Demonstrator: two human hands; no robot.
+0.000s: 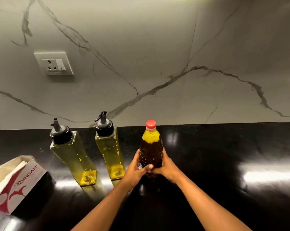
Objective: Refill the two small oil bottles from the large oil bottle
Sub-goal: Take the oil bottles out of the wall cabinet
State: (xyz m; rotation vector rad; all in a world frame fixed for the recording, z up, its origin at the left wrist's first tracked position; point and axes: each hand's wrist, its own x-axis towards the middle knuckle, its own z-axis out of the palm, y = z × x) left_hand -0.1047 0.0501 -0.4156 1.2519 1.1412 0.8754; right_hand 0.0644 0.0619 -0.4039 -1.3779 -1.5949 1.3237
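Your left hand [135, 167] and right hand [166, 165] wrap the large oil bottle [151, 150] low down, upright on the black counter [224, 147], red cap [151, 124] on. Both small oil bottles [72, 155] [109, 152], just left, look nearly empty, spouts apparently closed; nothing poured yet. Open counter lies right; a tissue box [16, 182] crowds the left edge.

Dim, warm light from above — white glare streaks the glossy black countertop [224, 155]; edges bow, slightly soft.
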